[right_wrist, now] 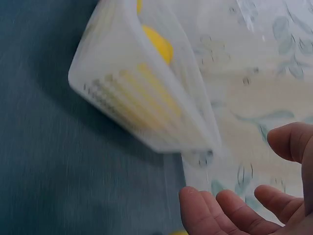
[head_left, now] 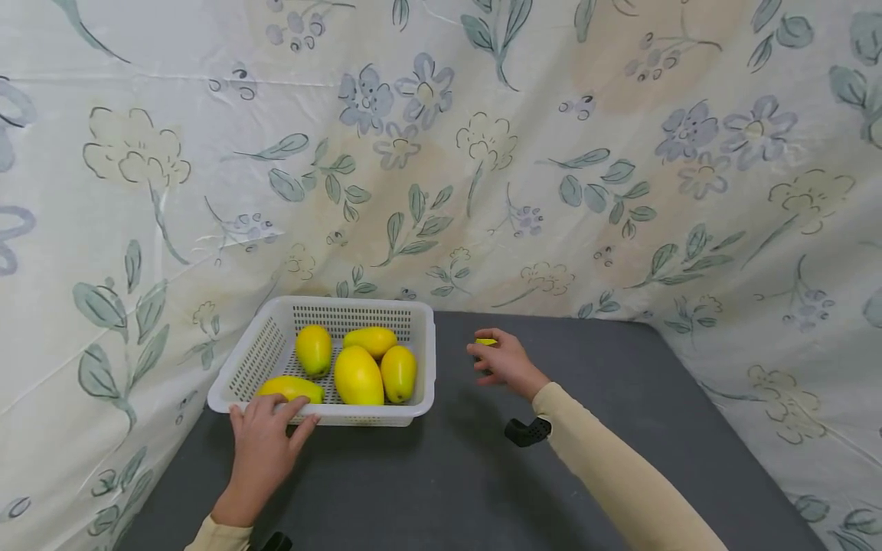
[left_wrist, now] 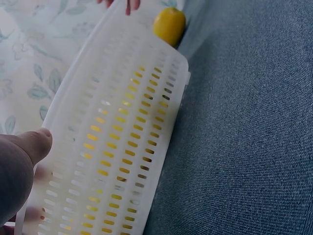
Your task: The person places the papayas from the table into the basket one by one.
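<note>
A white slotted plastic basket (head_left: pixel 375 411) holds several yellow mangoes (head_left: pixel 359 375). At its near left corner my left hand (head_left: pixel 265 444) grips the rim; in the left wrist view the thumb (left_wrist: pixel 36 145) lies outside the wall, the fingers mostly hidden behind it. To the right of the basket, my right hand (head_left: pixel 508 361) is held with fingers spread and apart. Another yellow mango (left_wrist: pixel 169 25) lies on the table beyond the basket, mostly hidden behind the right hand in the head view. In the right wrist view the right hand's fingers (right_wrist: pixel 239 210) hold nothing.
The dark grey tabletop (head_left: pixel 413 490) extends in front of the basket and to its right. Behind the table and along its sides hangs a floral cloth (head_left: pixel 427 153), close to the basket's back. A black strap (head_left: pixel 527 432) hangs at the right wrist.
</note>
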`<state>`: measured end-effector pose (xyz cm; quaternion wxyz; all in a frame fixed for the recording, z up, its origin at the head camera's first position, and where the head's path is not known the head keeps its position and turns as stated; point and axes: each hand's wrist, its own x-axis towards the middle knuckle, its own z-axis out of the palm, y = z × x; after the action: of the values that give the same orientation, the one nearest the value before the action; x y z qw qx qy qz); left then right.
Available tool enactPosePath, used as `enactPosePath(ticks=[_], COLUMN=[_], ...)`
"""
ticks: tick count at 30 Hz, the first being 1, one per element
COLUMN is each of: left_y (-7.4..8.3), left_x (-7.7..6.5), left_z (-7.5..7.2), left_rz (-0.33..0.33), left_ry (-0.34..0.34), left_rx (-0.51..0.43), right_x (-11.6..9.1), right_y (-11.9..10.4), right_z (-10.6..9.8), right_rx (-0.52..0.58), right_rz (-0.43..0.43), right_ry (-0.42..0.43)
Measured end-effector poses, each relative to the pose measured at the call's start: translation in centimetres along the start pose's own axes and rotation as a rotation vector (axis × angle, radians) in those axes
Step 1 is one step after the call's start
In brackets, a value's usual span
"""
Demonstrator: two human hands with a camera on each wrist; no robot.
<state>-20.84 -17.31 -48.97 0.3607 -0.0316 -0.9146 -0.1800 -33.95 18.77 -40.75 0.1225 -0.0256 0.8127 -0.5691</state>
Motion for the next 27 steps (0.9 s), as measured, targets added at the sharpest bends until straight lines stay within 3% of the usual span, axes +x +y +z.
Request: enactPosePath(ticks=[13, 20, 27], left_y=[0.3, 0.1, 0.3], left_x=[0.1, 0.0, 0.1], left_z=[-0.2, -0.1, 0.0], left_rz=[-0.018, -0.028, -0.029], left_ry=[-0.016, -0.026, -0.032], left_rx=[-0.005, -0.005, -0.003], right_x=[-1.2, -2.1, -2.7], right_y=[5.5, 8.4, 9.6], right_z=[-7.9, -9.9, -11.2], right_rx=[0.000, -0.049, -0.059], right_rz=[0.079, 0.111, 0.122], right_ry=[0.125, 0.163, 0.184])
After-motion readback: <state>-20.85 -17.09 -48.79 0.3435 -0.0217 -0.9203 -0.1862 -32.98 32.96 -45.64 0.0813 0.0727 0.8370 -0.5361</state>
